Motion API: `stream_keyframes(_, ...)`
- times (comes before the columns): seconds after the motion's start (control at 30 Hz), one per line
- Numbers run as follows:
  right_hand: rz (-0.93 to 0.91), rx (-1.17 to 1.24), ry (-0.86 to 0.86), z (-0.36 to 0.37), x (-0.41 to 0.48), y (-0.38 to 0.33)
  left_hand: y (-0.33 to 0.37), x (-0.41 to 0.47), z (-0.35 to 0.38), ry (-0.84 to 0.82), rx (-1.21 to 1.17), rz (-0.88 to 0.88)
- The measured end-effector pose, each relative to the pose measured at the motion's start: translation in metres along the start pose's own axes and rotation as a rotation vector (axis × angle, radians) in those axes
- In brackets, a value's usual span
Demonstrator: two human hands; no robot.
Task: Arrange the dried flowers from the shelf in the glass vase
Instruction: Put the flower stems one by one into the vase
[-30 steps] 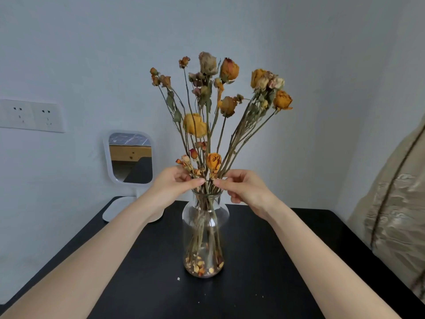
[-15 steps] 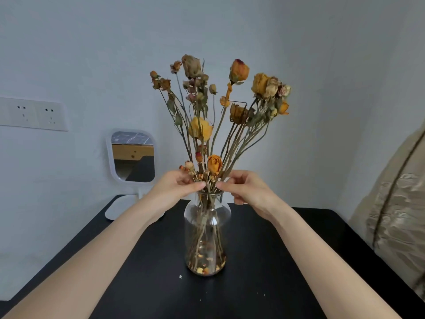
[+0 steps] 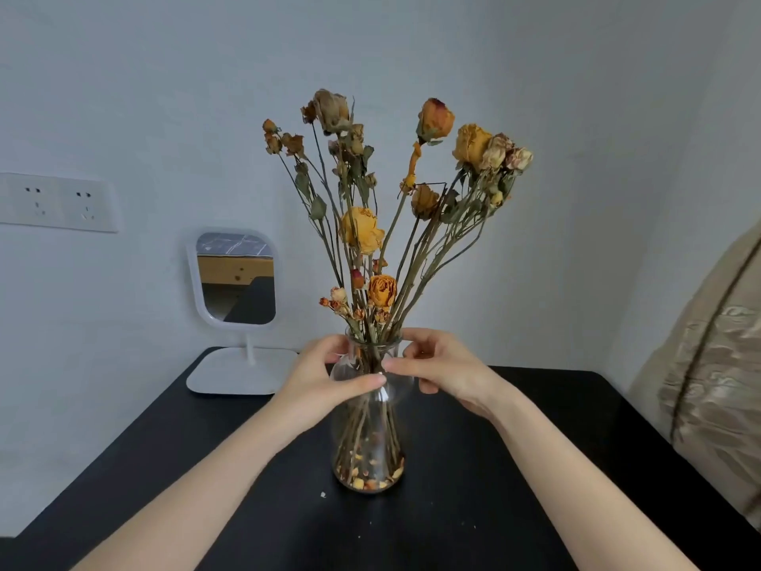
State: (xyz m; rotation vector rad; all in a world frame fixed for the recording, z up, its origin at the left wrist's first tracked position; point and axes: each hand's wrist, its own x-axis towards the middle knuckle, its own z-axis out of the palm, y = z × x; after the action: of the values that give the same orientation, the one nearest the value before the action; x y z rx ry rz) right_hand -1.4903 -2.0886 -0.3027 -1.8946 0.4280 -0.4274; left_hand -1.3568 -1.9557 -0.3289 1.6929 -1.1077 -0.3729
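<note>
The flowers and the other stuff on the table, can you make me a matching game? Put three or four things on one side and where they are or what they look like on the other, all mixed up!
Things:
1. dried flowers
2. glass vase
3. mirror
4. wall socket

Descriptions:
A. white plate fixed on the wall at far left
B. clear, held near the neck by the left hand and the right hand
C. orange and yellow heads on long stems, standing in the vase
D. white frame on a stand at the back left of the black table

Pairs: 1-C, 2-B, 3-D, 4-A
</note>
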Motion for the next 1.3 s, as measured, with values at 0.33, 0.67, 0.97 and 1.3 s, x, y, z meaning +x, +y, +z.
stream_keyframes(0.33, -0.036, -0.003, 0.118, 0.008, -0.003, 0.000, 0.005, 0.007, 0.010, 0.058, 0.104, 0.050)
stream_keyframes(0.67, -0.056, -0.070, 0.147, 0.006, -0.014, -0.002, 0.015, 0.004, -0.002, -0.129, -0.103, -0.070)
stream_keyframes(0.97, -0.157, 0.090, 0.161, -0.021, -0.013, -0.024, 0.027, 0.007, -0.011, 0.001, -0.303, -0.038)
stream_keyframes(1.3, -0.158, 0.013, 0.159, -0.020, 0.005, -0.036, 0.029, 0.011, -0.012, -0.004, -0.341, -0.051)
